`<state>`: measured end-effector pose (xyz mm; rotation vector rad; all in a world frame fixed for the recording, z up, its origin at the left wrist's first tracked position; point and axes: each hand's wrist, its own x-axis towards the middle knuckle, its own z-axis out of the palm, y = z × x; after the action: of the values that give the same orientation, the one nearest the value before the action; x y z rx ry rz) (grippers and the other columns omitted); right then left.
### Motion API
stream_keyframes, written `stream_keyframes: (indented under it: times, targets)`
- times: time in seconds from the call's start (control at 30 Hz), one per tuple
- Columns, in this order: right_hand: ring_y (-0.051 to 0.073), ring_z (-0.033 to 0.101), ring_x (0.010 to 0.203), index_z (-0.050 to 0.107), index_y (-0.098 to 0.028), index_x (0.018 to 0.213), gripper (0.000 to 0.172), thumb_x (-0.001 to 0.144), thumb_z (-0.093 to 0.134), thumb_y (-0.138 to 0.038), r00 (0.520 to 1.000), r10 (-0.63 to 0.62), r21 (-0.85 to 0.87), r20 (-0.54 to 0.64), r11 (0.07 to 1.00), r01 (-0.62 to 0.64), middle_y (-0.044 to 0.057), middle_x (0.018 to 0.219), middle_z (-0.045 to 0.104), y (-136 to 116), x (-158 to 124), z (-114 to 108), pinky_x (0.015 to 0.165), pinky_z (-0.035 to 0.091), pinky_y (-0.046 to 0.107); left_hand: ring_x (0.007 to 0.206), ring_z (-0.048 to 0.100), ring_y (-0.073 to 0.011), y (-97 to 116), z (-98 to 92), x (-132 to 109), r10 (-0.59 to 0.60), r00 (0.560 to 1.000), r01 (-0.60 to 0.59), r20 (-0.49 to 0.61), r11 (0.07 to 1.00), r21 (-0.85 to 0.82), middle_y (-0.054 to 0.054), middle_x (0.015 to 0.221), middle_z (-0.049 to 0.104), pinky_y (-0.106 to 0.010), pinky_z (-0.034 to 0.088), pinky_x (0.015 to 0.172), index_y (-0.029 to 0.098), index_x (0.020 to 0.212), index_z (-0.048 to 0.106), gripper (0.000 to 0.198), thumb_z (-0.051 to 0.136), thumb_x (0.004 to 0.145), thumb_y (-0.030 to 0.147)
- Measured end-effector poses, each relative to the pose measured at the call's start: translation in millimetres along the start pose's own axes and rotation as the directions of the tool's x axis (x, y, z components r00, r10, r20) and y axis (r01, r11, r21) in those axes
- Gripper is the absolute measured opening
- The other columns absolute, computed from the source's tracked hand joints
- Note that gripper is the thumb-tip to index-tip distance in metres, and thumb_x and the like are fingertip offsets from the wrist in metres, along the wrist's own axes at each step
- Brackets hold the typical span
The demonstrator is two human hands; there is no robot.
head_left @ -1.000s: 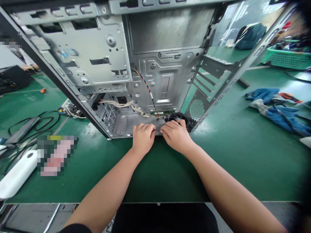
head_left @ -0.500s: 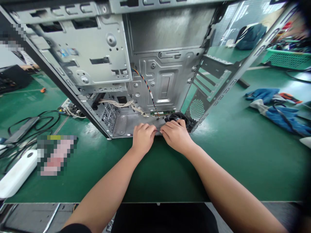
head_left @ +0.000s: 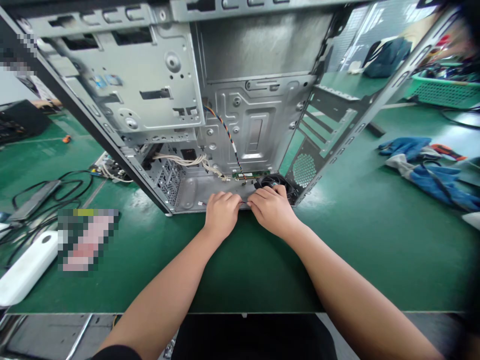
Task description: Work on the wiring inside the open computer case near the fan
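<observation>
An open computer case [head_left: 258,95] stands upright on the green table in front of me. At its lower front edge my left hand [head_left: 222,212] and my right hand [head_left: 272,207] are close together, each pinching a thin dark cable [head_left: 243,202] that runs between them. A small white connector [head_left: 201,203] sticks out to the left of my left hand. Just beyond my right hand lies a black fan [head_left: 275,181] on the case floor, partly hidden by the fingers. Behind the hands is a green memory module [head_left: 247,175].
A multicoloured cable [head_left: 227,131] and a bundle of white wires [head_left: 183,159] hang inside the case. To the right lie blue-and-white gloves [head_left: 431,167] and a green basket [head_left: 448,90]. A white power strip [head_left: 30,267] and black cables [head_left: 62,182] lie left.
The white connector left of my left hand has shifted slightly and turned, with a bit more of its cable showing. Both hands have hardly moved.
</observation>
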<state>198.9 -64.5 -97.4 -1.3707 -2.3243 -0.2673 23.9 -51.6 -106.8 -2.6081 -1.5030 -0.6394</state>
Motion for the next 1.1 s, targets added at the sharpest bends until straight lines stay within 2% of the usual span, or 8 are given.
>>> stream_keyframes:
  times: [1.1]
  targets:
    - [0.018, 0.050, 0.080, 0.066, -0.018, 0.083, 0.026, 0.095, 0.044, -0.023, 1.000, -0.026, 0.007, 0.006, 1.000, 0.026, 0.005, 0.079, 0.063, 1.6, -0.9, -1.3, 0.081, 0.022, 0.037, 0.082, 0.056, -0.0209, -0.2, 1.7, 0.1, -0.027, 0.999, 0.027, -0.018, 0.999, -0.027, -0.001, 0.078, 0.065, -0.034, 0.037, 0.072, 0.022, 0.083, 0.060, 0.009, 0.057, 0.090, 0.023]
